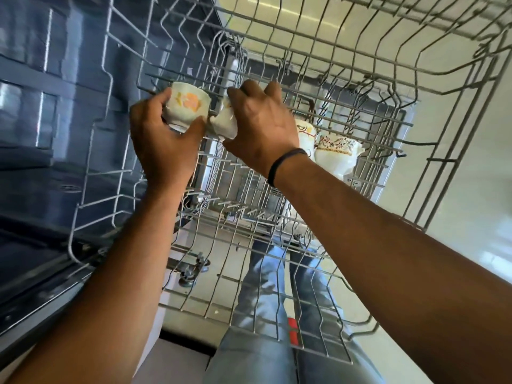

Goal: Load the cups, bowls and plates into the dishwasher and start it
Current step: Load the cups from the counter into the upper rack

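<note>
I look down through the pulled-out grey wire upper rack (360,65) of the dishwasher. My left hand (163,139) grips a white cup with an orange flower (187,103), upside down, at the rack's left side. My right hand (263,126) holds a second white cup (225,121) right beside it; the two cups touch. To the right of my right wrist, two more white patterned cups (339,155) lie in the rack, one partly hidden (306,134) behind my hand.
The dark dishwasher tub (55,120) opens to the left. Below the rack I see my jeans-clad legs (266,314) and pale floor (457,176). Wire tines stand all over the rack, with roller wheels (191,273) at its left rail.
</note>
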{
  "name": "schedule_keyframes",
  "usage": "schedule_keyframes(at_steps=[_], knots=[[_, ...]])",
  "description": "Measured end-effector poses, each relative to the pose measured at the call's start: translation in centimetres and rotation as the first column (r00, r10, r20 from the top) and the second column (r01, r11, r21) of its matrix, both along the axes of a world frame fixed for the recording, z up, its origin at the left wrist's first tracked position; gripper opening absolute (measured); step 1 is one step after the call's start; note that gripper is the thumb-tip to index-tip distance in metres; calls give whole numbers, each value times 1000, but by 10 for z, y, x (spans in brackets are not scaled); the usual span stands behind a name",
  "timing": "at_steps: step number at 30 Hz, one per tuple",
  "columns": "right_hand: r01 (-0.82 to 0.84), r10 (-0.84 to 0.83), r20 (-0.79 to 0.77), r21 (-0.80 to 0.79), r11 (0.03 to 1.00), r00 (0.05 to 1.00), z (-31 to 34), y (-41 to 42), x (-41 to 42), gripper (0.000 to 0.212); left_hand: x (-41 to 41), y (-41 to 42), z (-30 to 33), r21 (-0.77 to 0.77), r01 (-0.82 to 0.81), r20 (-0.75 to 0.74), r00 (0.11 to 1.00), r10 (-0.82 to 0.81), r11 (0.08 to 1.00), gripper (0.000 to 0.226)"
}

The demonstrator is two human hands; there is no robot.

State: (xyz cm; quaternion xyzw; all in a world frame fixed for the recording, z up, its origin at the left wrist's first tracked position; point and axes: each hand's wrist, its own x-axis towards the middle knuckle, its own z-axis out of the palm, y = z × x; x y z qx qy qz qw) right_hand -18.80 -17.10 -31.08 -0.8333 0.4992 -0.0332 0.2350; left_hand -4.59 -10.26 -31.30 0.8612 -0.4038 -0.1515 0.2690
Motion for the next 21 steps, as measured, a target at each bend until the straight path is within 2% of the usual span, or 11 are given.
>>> schedule_keyframes(at_steps=[8, 12, 14, 17, 21], knots=[[-82, 79, 80, 38, 996, 994, 0, 2, -2, 61, -8, 2, 7, -35, -7, 45, 999, 8, 999, 60], [-82, 77, 123, 37, 996, 989, 0, 13, 11, 52, -20, 8, 6, -122, -32, 111, 993, 46, 992, 52], [-34, 31, 123, 24, 999, 992, 0, 16, 15, 49, -28, 11, 7, -150, -44, 93, 994, 59, 988, 45], [25, -31, 93, 66, 997, 995, -6, 16, 12, 57, -37, 13, 10, -153, -77, 4, 997, 79, 985, 34], [42, -45, 92, 30, 999, 995, -9, 15, 5, 61, -43, 15, 9, -150, -57, -22, 998, 54, 987, 30]])
